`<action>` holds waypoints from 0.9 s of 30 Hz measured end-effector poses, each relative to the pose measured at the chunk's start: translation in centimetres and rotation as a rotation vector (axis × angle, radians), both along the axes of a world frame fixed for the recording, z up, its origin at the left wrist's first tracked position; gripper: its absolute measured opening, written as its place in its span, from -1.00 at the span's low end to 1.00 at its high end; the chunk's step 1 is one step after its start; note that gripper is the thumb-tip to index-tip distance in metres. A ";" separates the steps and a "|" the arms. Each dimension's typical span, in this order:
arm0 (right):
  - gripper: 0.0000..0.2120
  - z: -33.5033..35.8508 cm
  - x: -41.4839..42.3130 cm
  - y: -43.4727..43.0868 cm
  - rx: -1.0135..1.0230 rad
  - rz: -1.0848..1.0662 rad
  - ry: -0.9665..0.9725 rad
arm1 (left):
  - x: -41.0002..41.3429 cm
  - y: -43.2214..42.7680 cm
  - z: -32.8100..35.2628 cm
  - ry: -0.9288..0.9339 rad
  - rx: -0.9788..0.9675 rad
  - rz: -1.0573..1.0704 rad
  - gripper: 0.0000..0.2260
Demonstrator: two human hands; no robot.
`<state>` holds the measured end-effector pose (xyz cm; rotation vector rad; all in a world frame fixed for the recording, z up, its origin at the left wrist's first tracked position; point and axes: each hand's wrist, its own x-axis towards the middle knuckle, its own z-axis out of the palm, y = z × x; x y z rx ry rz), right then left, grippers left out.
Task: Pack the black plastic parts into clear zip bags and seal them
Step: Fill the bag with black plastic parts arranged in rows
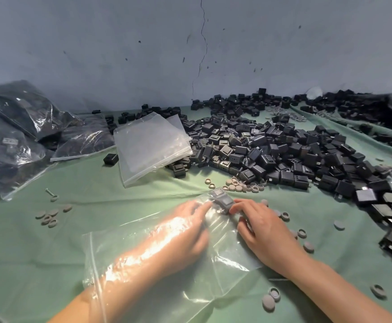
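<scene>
right now the left hand [190, 227] is reaching deep inside a clear zip bag [216, 269] that is lying on the green-covered tabletop [50, 252], with the forearm sleeved by the plastic. its fingertips are meeting a black plastic part [223, 201] at the bag's far end, but the hand is blurring under the film, so i cannot tell whether it is pinching the part or only touching it. the right hand [260, 227] is resting outside the bag, fingers loosely spread, tips touching that part through the plastic. beyond, a big pile of black parts [283, 150] is spreading to the right, a stack of empty bags [150, 143] is leaning on it, filled bags [15, 136] are lying far left, and grey caps [241, 188] are lying scattered around.
</scene>
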<state>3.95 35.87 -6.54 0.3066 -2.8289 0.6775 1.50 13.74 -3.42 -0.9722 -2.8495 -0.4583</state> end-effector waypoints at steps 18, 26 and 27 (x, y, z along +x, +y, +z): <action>-0.70 0.1 0.4 0.4 0.032 0.050 -0.001 | 0.7 -1.6 0.8 -0.113 0.087 -0.075 -0.45; -0.70 0.5 0.5 0.4 0.004 0.061 -0.006 | 1.1 -0.4 0.2 -0.061 0.079 0.006 -0.62; -0.70 0.6 0.5 0.4 -0.002 0.058 -0.008 | 1.1 -0.4 0.1 -0.041 0.088 0.031 -0.64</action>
